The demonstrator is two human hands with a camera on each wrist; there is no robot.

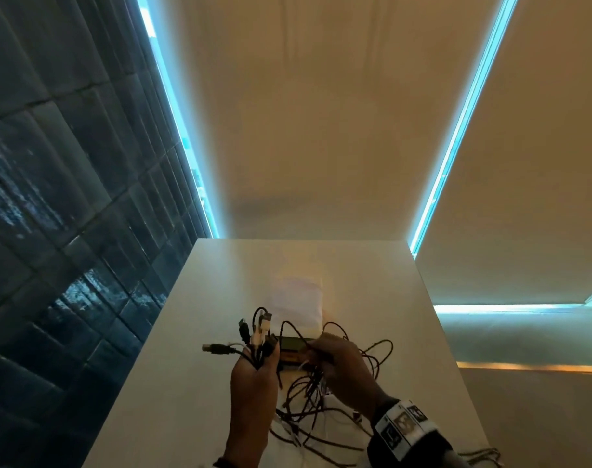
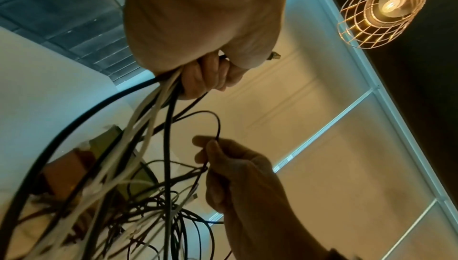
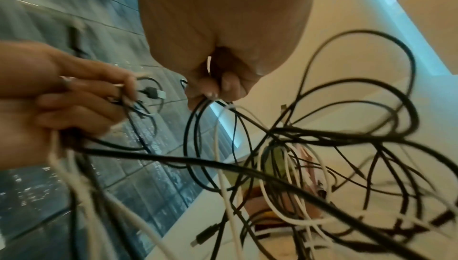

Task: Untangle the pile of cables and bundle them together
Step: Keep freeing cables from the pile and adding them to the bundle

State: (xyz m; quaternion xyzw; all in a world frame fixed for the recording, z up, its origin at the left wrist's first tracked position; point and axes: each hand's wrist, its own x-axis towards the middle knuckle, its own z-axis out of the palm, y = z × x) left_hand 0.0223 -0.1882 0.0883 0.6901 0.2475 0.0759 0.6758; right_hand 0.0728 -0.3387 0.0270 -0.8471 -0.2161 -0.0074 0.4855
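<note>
Above a white table (image 1: 186, 366), my left hand (image 1: 258, 363) grips a bunch of black and white cables near their ends, and the plugs (image 1: 259, 329) fan out above the fist. In the left wrist view its fingers (image 2: 205, 76) curl round that bunch (image 2: 158, 107). My right hand (image 1: 318, 353) pinches a thin black cable; in the left wrist view its loop (image 2: 218, 125) rises from the thumb and forefinger of my right hand (image 2: 210, 146). The tangled pile (image 1: 308, 417) hangs from both hands onto the table. The right wrist view shows my right fingers (image 3: 213, 88) on black strands above the tangle (image 3: 310, 156).
An olive and orange box (image 1: 292, 349) lies on the table under the cables. A pale sheet (image 1: 298, 305) lies beyond it. A dark tiled wall (image 1: 51, 231) runs along the table's left edge. A wire-cage lamp (image 2: 381, 9) hangs overhead.
</note>
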